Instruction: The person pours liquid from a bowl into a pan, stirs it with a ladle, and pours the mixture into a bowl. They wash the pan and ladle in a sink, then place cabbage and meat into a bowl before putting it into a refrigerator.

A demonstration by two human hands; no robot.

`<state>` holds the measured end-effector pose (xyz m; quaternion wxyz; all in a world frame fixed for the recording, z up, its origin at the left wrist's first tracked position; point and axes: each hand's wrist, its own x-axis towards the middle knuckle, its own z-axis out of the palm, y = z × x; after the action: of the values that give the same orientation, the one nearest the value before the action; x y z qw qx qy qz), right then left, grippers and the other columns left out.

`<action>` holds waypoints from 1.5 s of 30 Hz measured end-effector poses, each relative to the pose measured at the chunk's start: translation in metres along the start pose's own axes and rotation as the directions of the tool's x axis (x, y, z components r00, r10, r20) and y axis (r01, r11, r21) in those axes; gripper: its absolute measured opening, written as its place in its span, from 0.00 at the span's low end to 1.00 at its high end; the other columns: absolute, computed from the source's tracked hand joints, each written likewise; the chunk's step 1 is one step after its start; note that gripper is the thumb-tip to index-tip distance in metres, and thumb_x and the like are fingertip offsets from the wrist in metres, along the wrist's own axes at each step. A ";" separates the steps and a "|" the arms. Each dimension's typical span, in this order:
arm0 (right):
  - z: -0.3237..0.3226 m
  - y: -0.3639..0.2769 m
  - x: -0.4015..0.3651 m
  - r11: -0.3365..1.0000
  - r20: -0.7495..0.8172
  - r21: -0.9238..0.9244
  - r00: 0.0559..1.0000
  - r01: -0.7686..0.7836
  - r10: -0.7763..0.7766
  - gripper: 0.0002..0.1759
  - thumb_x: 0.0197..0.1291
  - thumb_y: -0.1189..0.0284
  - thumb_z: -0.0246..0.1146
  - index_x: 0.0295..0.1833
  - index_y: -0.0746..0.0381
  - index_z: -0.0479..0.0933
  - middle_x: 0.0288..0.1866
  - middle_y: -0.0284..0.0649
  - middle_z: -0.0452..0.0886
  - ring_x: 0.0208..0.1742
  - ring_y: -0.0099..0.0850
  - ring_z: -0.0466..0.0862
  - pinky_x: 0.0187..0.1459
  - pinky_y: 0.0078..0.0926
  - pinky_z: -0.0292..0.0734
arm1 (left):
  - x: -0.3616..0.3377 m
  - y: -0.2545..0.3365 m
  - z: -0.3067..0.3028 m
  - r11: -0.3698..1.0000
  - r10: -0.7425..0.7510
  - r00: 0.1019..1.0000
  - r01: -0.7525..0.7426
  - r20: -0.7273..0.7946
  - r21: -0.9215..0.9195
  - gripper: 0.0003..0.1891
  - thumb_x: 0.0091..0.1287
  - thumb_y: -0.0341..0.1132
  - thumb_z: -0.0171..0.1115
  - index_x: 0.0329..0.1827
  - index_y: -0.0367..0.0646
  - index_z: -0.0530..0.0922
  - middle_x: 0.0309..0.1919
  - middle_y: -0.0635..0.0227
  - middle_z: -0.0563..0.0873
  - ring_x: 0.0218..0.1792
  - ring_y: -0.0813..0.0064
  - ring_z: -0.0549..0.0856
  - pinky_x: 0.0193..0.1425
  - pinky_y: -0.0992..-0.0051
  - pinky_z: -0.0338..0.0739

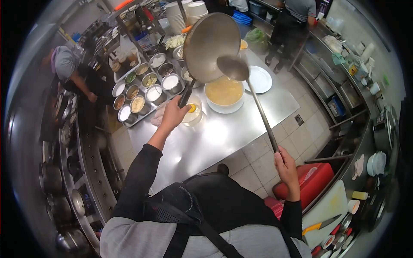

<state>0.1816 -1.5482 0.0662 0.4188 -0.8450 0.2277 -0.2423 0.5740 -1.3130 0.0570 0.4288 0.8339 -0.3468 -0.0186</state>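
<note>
My left hand [175, 114] is closed round the dark handle of a wok [211, 47], which is tipped up on its side over the steel table. Held by the end of its long handle in my right hand [285, 167], a ladle [232, 68] has its bowl at the wok's lower rim. Right below the two stands a white bowl [225, 107] filled with yellowish soup [223, 91]. Beside my left hand is a clear container [194, 117] with something yellow in it. A white plate [260, 80] lies just right of the bowl.
Steel pots of ingredients [153, 93] crowd a tray on the table's left. Stacked white bowls [174, 16] stand at the back. One person [69, 71] works at far left, another [297, 21] at back right. A knife [322, 224] lies on a cutting board [331, 200] at lower right.
</note>
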 end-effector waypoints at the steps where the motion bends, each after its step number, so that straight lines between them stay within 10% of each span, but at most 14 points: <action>1: 0.005 -0.005 0.004 0.886 0.206 0.341 0.944 -0.315 0.257 0.18 0.71 0.68 0.62 0.62 0.62 0.74 0.22 0.36 0.69 0.20 0.26 0.71 0.23 0.26 0.68 | -0.003 0.003 -0.003 1.000 -0.017 1.000 0.017 -0.008 0.005 0.21 0.61 0.36 0.70 0.52 0.32 0.77 0.23 0.60 0.83 0.24 0.67 0.82 0.32 0.65 0.75; 2: 0.012 -0.015 0.008 0.573 0.475 0.543 0.787 -0.614 0.393 0.16 0.72 0.67 0.60 0.60 0.61 0.72 0.21 0.32 0.67 0.17 0.22 0.68 0.19 0.23 0.66 | -0.006 0.026 -0.012 0.960 -0.218 0.967 0.237 0.128 -0.151 0.21 0.61 0.36 0.70 0.52 0.33 0.77 0.21 0.65 0.80 0.20 0.72 0.79 0.26 0.69 0.73; 3: 0.022 -0.023 0.007 0.576 0.498 0.533 0.781 -0.619 0.378 0.16 0.72 0.67 0.60 0.60 0.61 0.72 0.21 0.32 0.67 0.17 0.22 0.68 0.19 0.23 0.66 | -0.010 0.039 -0.018 0.848 -0.381 0.882 0.453 0.279 -0.274 0.20 0.62 0.36 0.70 0.52 0.35 0.76 0.19 0.69 0.78 0.16 0.77 0.75 0.20 0.73 0.70; 7: 0.056 -0.046 -0.003 0.317 0.726 0.607 0.671 -0.729 0.153 0.11 0.70 0.70 0.60 0.42 0.57 0.63 0.17 0.30 0.64 0.11 0.21 0.64 0.12 0.21 0.61 | -0.054 0.032 -0.033 0.690 -0.445 0.827 0.562 0.344 -0.456 0.12 0.64 0.34 0.67 0.44 0.41 0.74 0.17 0.75 0.75 0.10 0.84 0.73 0.13 0.79 0.68; 14: 0.139 -0.124 -0.005 0.687 0.873 0.376 0.487 -0.622 -0.037 0.14 0.63 0.75 0.66 0.38 0.60 0.64 0.14 0.31 0.65 0.09 0.22 0.65 0.11 0.23 0.62 | -0.220 0.025 -0.131 0.560 -0.388 0.866 0.493 0.315 -0.666 0.09 0.63 0.30 0.67 0.35 0.41 0.72 0.15 0.74 0.74 0.10 0.83 0.74 0.15 0.79 0.68; 22: 0.271 -0.252 -0.095 0.879 0.990 0.138 0.085 -0.457 -0.111 0.13 0.61 0.78 0.66 0.36 0.62 0.66 0.13 0.30 0.65 0.09 0.20 0.64 0.11 0.21 0.60 | -0.502 -0.021 -0.234 0.630 -0.677 0.721 0.463 -0.148 -0.624 0.08 0.63 0.33 0.63 0.39 0.40 0.74 0.17 0.73 0.77 0.13 0.82 0.76 0.18 0.76 0.71; 33: 0.445 -0.404 -0.241 0.904 0.914 0.030 -0.354 -0.426 -0.198 0.12 0.62 0.81 0.65 0.38 0.60 0.66 0.15 0.30 0.64 0.10 0.20 0.62 0.11 0.21 0.58 | -0.707 -0.050 -0.341 0.558 -0.827 0.233 0.443 -0.511 -0.702 0.08 0.65 0.31 0.63 0.39 0.39 0.73 0.19 0.74 0.75 0.14 0.83 0.76 0.19 0.77 0.72; 45: 0.653 -0.581 -0.384 0.958 0.750 -0.023 -0.639 -0.286 -0.172 0.13 0.59 0.84 0.64 0.38 0.62 0.66 0.16 0.32 0.66 0.08 0.21 0.63 0.10 0.22 0.59 | -0.955 -0.088 -0.513 0.708 -0.412 -0.628 0.235 -0.660 -0.666 0.09 0.66 0.32 0.64 0.40 0.42 0.72 0.17 0.74 0.75 0.12 0.82 0.74 0.15 0.76 0.70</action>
<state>0.3801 -0.6151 0.1099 0.4998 -0.4923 -0.2571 0.6646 0.0674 -0.3510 0.0626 0.5054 0.4801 0.5195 0.4942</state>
